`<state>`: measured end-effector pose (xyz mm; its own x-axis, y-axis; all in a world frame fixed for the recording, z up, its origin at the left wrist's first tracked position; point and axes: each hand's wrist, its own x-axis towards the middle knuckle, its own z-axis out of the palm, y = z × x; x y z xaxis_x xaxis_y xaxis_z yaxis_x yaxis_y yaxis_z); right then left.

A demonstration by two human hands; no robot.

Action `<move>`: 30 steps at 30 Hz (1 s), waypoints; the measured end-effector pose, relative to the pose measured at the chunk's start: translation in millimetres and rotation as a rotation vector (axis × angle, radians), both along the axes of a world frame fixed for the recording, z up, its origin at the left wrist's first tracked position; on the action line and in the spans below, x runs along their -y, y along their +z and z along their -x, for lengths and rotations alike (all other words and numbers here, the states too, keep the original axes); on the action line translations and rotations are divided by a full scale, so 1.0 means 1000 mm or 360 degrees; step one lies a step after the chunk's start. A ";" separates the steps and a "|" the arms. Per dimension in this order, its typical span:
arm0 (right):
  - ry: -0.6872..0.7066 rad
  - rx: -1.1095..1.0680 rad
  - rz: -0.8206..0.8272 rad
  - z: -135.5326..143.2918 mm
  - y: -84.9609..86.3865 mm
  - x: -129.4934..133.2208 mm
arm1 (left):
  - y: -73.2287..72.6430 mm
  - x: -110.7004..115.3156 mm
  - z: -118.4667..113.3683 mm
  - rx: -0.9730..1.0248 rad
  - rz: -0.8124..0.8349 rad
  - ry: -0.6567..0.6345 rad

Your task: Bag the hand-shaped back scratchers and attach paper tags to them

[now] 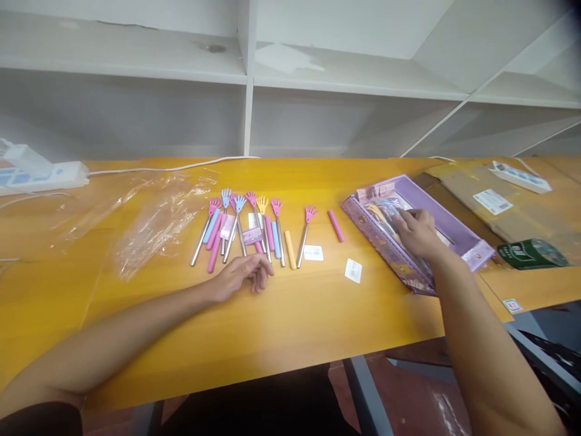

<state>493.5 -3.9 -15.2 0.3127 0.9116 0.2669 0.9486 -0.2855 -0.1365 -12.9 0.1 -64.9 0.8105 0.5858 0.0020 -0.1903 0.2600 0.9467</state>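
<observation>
My left hand rests on the yellow table with its fingers loosely curled and nothing visible in them. Just beyond it lie several metal rods topped with small plastic hands, one with a blue top, among pink, blue and yellow tubes. Apart from these are a rod with a pink top and a pink tube. On the right, my right hand reaches into an open purple box over plastic-wrapped pieces. Its fingertips are partly hidden, so what they grip is unclear.
Clear plastic wrappers lie left of the rods. White cards are on the table. A flattened cardboard box, a green-labelled bottle and a power strip sit at the right. White shelves stand behind.
</observation>
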 end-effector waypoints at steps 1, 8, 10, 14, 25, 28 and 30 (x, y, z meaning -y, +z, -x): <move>0.0008 -0.0017 0.0016 0.001 -0.003 -0.001 | 0.000 0.000 0.000 -0.0006 -0.0005 -0.0004; 0.0199 -0.0135 -0.0171 0.052 0.028 0.006 | -0.001 0.001 0.001 -0.0101 -0.0124 -0.0033; 0.0297 -0.0203 -0.0192 0.085 0.036 0.007 | -0.001 0.001 0.002 -0.0148 -0.0155 -0.0048; 0.0451 -0.0307 0.0101 0.161 0.034 -0.001 | 0.001 0.001 0.004 -0.0296 -0.0234 -0.0079; 0.0288 -0.0365 0.0551 0.227 -0.021 -0.002 | 0.011 0.002 0.003 -0.0383 -0.0288 -0.0100; 0.0292 -0.0513 0.0558 0.224 -0.020 0.000 | 0.011 0.001 0.003 -0.0375 -0.0253 -0.0089; 0.0321 -0.0667 0.0547 0.220 -0.017 0.001 | 0.012 0.001 0.002 -0.0379 -0.0255 -0.0088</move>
<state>273.1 -4.5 -32.3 0.1392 0.9765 -0.1644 0.8737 -0.1993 -0.4438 -15.3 -1.2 -53.0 0.8299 0.5482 -0.1032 0.0524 0.1075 0.9928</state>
